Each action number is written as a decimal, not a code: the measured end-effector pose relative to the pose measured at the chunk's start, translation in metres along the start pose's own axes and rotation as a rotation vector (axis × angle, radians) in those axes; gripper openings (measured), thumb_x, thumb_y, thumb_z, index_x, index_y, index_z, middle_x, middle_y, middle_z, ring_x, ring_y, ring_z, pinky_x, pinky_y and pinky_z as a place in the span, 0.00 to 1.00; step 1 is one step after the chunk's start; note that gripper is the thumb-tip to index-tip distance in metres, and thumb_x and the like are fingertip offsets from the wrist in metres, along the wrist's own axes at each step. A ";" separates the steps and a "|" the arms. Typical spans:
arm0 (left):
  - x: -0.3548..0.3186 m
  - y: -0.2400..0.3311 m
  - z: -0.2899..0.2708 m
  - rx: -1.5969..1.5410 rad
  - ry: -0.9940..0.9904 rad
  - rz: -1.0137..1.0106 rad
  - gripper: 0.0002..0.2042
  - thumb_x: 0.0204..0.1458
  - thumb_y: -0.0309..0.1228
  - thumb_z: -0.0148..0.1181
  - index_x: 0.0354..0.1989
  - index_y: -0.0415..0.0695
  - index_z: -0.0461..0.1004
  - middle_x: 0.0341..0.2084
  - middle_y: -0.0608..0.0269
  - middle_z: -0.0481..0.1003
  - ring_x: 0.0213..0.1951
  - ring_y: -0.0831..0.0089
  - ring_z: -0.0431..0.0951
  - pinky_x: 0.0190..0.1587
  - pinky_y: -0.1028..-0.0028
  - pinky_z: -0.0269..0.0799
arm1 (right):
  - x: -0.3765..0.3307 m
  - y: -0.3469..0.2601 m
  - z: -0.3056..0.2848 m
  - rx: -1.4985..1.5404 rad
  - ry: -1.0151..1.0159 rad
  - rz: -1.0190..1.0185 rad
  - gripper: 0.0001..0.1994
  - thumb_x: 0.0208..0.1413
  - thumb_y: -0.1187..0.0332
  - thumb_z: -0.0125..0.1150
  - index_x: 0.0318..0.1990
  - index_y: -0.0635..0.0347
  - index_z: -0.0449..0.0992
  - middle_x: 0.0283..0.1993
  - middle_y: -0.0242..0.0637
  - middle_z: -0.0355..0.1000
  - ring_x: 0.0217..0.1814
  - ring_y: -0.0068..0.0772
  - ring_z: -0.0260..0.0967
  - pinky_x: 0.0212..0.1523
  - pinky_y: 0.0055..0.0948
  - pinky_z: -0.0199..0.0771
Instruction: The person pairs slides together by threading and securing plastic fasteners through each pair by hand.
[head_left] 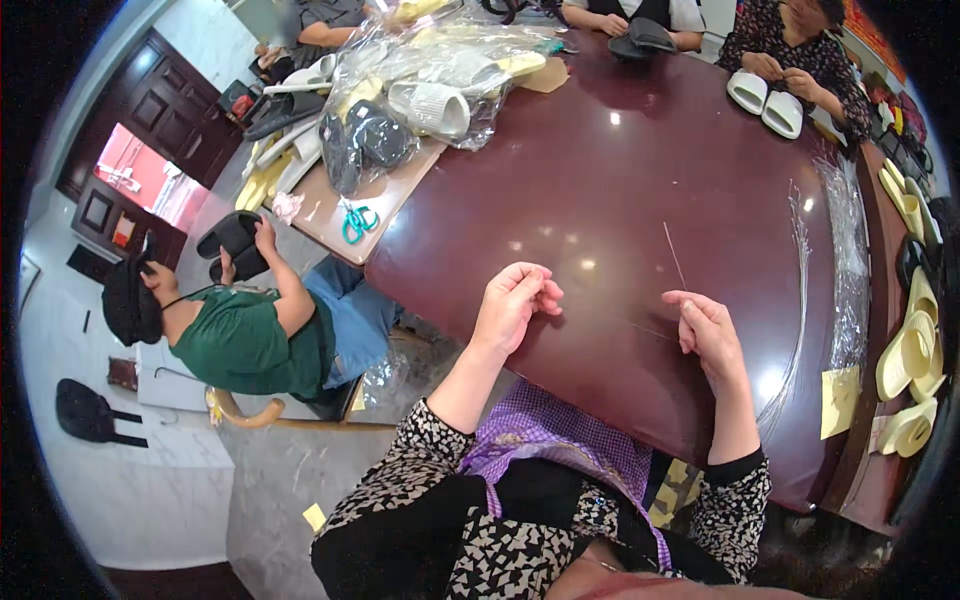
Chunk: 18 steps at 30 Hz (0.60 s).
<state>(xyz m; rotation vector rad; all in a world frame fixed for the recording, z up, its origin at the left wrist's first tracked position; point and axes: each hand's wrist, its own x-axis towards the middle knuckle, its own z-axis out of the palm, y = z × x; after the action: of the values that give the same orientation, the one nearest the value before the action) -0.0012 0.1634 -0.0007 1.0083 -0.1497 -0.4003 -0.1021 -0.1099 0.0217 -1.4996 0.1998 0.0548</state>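
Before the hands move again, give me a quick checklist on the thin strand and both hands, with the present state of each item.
1. Right hand pinches the thin clear strand: ok, fingers closed at its lower end.
2. Left hand has hold of a strand: cannot tell, fingertips are curled together but nothing shows between them.
3. Strand free of snags: ok, it rises over bare dark red table.
4. Spare strands within reach: ok, a bundle of clear strands lies right of the right hand.
5. Scissors at hand: not ok, they lie far left on the cardboard.
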 end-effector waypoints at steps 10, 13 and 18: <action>-0.002 -0.002 -0.006 0.027 0.025 -0.048 0.06 0.56 0.26 0.48 0.36 0.38 0.69 0.26 0.55 0.74 0.25 0.71 0.75 0.32 0.71 0.75 | 0.002 0.001 -0.002 0.011 -0.010 0.009 0.14 0.61 0.69 0.43 0.45 0.70 0.71 0.14 0.22 0.55 0.14 0.12 0.49 0.16 0.16 0.55; -0.003 -0.003 -0.008 0.035 0.039 -0.051 0.06 0.56 0.26 0.47 0.37 0.38 0.69 0.26 0.55 0.74 0.25 0.71 0.75 0.32 0.72 0.74 | 0.001 0.000 0.000 -0.019 -0.010 0.023 0.14 0.61 0.68 0.43 0.45 0.70 0.70 0.14 0.22 0.55 0.13 0.12 0.48 0.16 0.17 0.55; -0.004 0.003 -0.006 0.051 0.047 -0.053 0.06 0.56 0.26 0.47 0.37 0.38 0.69 0.26 0.54 0.74 0.25 0.72 0.74 0.31 0.73 0.74 | 0.001 0.001 0.003 -0.042 0.001 0.027 0.14 0.61 0.68 0.43 0.45 0.69 0.70 0.14 0.23 0.55 0.13 0.13 0.48 0.16 0.17 0.55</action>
<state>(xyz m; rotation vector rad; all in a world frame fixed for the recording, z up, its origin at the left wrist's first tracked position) -0.0024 0.1715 -0.0013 1.0727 -0.0909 -0.4223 -0.1012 -0.1067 0.0213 -1.5386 0.2209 0.0809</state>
